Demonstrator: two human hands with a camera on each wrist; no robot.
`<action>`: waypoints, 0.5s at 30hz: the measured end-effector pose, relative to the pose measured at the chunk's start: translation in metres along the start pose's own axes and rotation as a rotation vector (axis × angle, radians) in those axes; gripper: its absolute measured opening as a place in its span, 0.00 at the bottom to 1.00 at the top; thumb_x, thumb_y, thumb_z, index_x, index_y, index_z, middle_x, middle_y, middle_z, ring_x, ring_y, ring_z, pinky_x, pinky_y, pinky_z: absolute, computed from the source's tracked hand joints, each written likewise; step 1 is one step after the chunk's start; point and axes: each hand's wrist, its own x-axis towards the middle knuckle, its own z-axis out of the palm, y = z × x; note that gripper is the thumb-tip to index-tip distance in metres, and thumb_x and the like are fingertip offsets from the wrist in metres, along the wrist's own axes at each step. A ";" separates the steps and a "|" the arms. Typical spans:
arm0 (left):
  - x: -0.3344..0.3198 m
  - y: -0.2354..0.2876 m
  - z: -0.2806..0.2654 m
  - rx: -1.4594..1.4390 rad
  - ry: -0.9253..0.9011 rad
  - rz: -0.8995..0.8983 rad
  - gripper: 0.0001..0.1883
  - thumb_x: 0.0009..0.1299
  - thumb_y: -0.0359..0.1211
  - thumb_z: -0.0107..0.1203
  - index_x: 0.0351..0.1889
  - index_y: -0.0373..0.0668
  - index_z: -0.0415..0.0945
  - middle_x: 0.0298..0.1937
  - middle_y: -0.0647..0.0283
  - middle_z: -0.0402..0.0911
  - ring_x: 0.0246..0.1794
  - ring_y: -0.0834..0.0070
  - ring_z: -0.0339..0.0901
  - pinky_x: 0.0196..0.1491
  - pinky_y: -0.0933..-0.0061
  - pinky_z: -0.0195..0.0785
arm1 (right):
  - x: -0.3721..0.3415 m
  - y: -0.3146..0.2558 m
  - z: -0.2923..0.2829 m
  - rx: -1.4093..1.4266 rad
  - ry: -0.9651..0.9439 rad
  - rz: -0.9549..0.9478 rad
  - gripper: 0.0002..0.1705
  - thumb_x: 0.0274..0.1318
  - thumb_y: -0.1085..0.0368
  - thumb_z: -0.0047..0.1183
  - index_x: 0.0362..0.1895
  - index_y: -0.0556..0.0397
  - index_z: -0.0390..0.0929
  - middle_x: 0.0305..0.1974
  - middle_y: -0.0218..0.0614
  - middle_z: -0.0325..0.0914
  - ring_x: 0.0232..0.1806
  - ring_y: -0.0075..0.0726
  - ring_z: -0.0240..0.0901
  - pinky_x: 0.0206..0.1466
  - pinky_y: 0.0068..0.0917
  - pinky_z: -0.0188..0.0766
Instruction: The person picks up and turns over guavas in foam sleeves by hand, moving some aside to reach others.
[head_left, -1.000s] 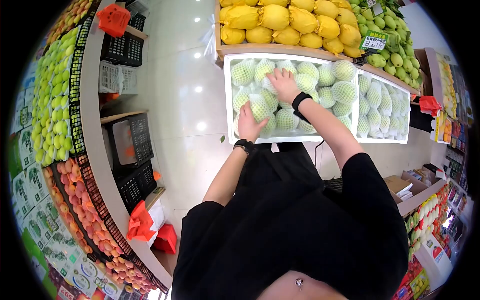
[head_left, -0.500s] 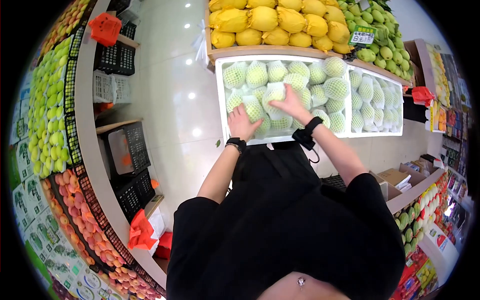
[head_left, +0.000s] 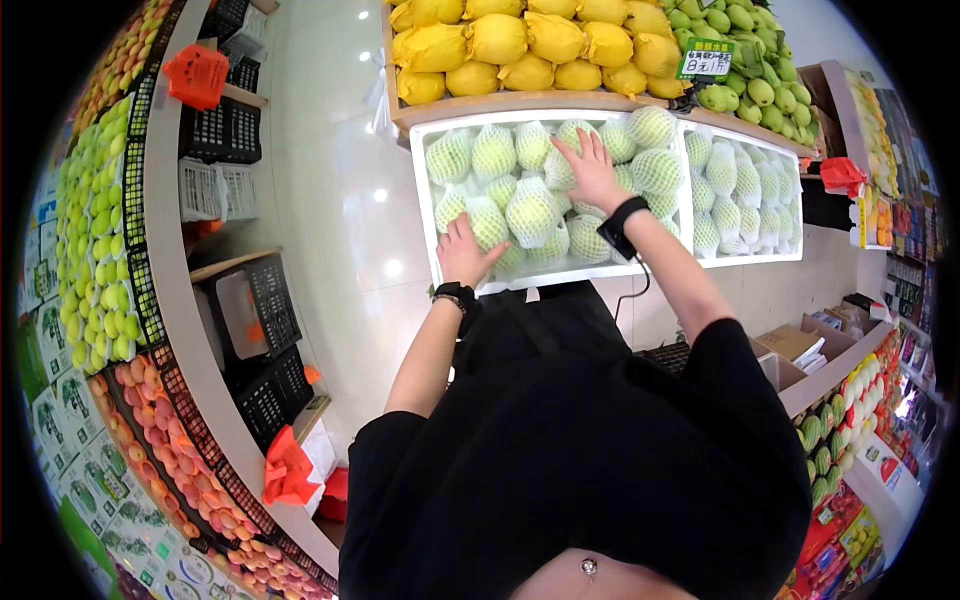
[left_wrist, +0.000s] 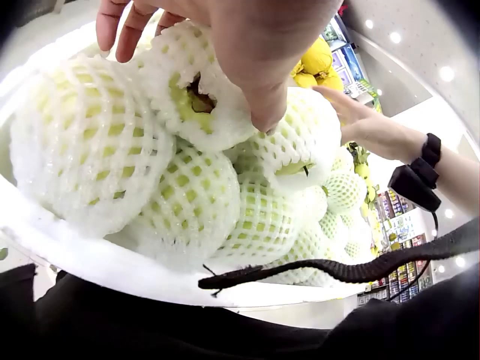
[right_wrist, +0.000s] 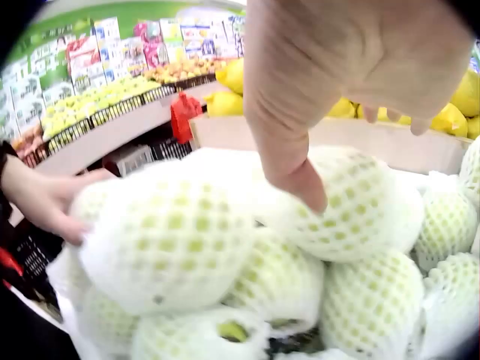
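My left hand (head_left: 465, 258) lies over a pale green fruit in a white foam net (left_wrist: 195, 112), thumb on one side and fingers on the other, at the near left of a white foam box (head_left: 425, 205). My right hand (head_left: 597, 182) reaches over the box's middle with fingers spread. In the right wrist view its thumb touches a netted fruit (right_wrist: 341, 210) in the upper layer. Between the hands another netted fruit (head_left: 531, 212) sits on top of the others. Several more fill the box, their undersides hidden.
A second box of netted fruit (head_left: 745, 190) adjoins on the right. Behind stand yellow-wrapped fruit (head_left: 500, 40) in a wooden-edged display and green fruit with a price sign (head_left: 707, 60). Black crates (head_left: 262, 300) line the left side. A black cable (left_wrist: 337, 264) crosses the left wrist view.
The right hand has let go of the netted fruit now on top in the middle and moved to one farther back. The left hand stays at the near left fruit.
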 end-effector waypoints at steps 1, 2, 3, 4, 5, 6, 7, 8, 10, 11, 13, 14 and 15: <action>-0.001 -0.001 0.001 0.010 -0.002 -0.008 0.48 0.47 0.57 0.60 0.59 0.37 0.53 0.53 0.52 0.63 0.51 0.55 0.62 0.52 0.57 0.56 | 0.005 0.008 0.007 -0.016 -0.085 -0.004 0.43 0.32 0.67 0.59 0.59 0.37 0.56 0.59 0.51 0.52 0.58 0.64 0.52 0.57 0.43 0.59; -0.001 0.000 0.002 0.020 -0.002 -0.018 0.49 0.47 0.58 0.60 0.60 0.38 0.53 0.54 0.53 0.63 0.52 0.55 0.63 0.51 0.56 0.57 | 0.009 0.016 0.014 -0.031 -0.169 -0.009 0.46 0.31 0.70 0.59 0.60 0.34 0.55 0.59 0.51 0.50 0.58 0.65 0.51 0.57 0.44 0.60; -0.002 0.000 0.003 0.030 0.001 -0.027 0.49 0.47 0.59 0.60 0.60 0.39 0.53 0.54 0.53 0.63 0.52 0.56 0.63 0.50 0.55 0.59 | 0.014 0.019 0.012 0.068 -0.319 0.026 0.45 0.30 0.71 0.58 0.59 0.35 0.56 0.58 0.51 0.51 0.59 0.64 0.50 0.57 0.43 0.61; -0.003 0.002 0.002 0.024 0.003 -0.046 0.50 0.47 0.58 0.60 0.61 0.40 0.51 0.54 0.52 0.64 0.54 0.56 0.63 0.50 0.55 0.59 | 0.015 0.021 0.009 0.102 -0.329 -0.002 0.45 0.30 0.72 0.58 0.59 0.35 0.56 0.58 0.52 0.51 0.59 0.64 0.50 0.56 0.42 0.62; -0.004 0.003 0.004 0.016 0.029 -0.057 0.50 0.47 0.57 0.60 0.61 0.39 0.51 0.54 0.52 0.64 0.54 0.56 0.63 0.50 0.55 0.59 | 0.014 0.023 0.004 0.136 -0.337 -0.030 0.44 0.30 0.72 0.57 0.58 0.35 0.57 0.58 0.52 0.51 0.59 0.63 0.50 0.56 0.42 0.62; -0.007 0.006 0.005 0.010 0.053 -0.067 0.50 0.48 0.57 0.60 0.62 0.39 0.50 0.53 0.52 0.64 0.54 0.55 0.62 0.50 0.55 0.59 | 0.011 0.024 0.001 0.170 -0.346 -0.055 0.43 0.31 0.73 0.57 0.58 0.36 0.57 0.58 0.53 0.51 0.59 0.63 0.49 0.55 0.41 0.63; -0.009 0.009 0.006 0.003 0.075 -0.071 0.50 0.48 0.57 0.60 0.62 0.39 0.49 0.53 0.51 0.64 0.55 0.55 0.62 0.50 0.55 0.59 | 0.004 0.028 0.001 0.184 -0.254 -0.101 0.43 0.31 0.74 0.56 0.58 0.36 0.58 0.58 0.53 0.52 0.59 0.63 0.50 0.55 0.41 0.63; -0.014 0.011 0.006 -0.132 0.021 -0.126 0.46 0.51 0.49 0.61 0.62 0.37 0.49 0.59 0.49 0.59 0.60 0.52 0.55 0.57 0.55 0.52 | -0.004 0.035 0.001 0.195 -0.160 -0.143 0.42 0.31 0.74 0.55 0.57 0.37 0.58 0.57 0.53 0.52 0.58 0.62 0.51 0.55 0.41 0.63; -0.024 0.005 0.021 -0.166 0.184 -0.048 0.43 0.53 0.45 0.59 0.62 0.36 0.50 0.59 0.48 0.59 0.60 0.51 0.55 0.58 0.55 0.52 | -0.025 0.045 0.003 0.210 -0.010 -0.209 0.41 0.31 0.76 0.53 0.56 0.36 0.59 0.58 0.51 0.53 0.59 0.60 0.51 0.56 0.42 0.62; -0.029 0.003 0.031 -0.183 0.266 -0.005 0.41 0.54 0.43 0.59 0.61 0.36 0.51 0.59 0.47 0.59 0.60 0.51 0.55 0.58 0.54 0.51 | -0.034 0.049 0.005 0.199 -0.045 -0.288 0.41 0.31 0.76 0.52 0.57 0.37 0.59 0.59 0.50 0.52 0.60 0.59 0.50 0.57 0.42 0.61; -0.044 0.035 0.012 -0.184 0.355 0.050 0.30 0.57 0.31 0.53 0.57 0.35 0.56 0.59 0.47 0.58 0.61 0.51 0.54 0.59 0.55 0.50 | -0.052 0.054 0.010 0.177 -0.118 -0.433 0.42 0.30 0.77 0.52 0.57 0.38 0.58 0.60 0.49 0.50 0.62 0.57 0.49 0.58 0.43 0.59; -0.045 0.049 0.009 -0.174 0.353 0.107 0.28 0.57 0.30 0.53 0.56 0.35 0.57 0.59 0.47 0.58 0.61 0.51 0.54 0.59 0.55 0.50 | -0.058 0.055 0.018 0.183 -0.115 -0.444 0.42 0.30 0.77 0.51 0.58 0.39 0.57 0.61 0.48 0.50 0.62 0.57 0.48 0.60 0.43 0.57; -0.044 0.060 0.008 -0.163 0.355 0.164 0.27 0.56 0.28 0.52 0.55 0.36 0.59 0.59 0.48 0.58 0.61 0.51 0.54 0.59 0.55 0.50 | -0.061 0.051 0.024 0.189 -0.109 -0.457 0.43 0.31 0.77 0.51 0.58 0.41 0.57 0.62 0.48 0.49 0.63 0.56 0.47 0.61 0.43 0.55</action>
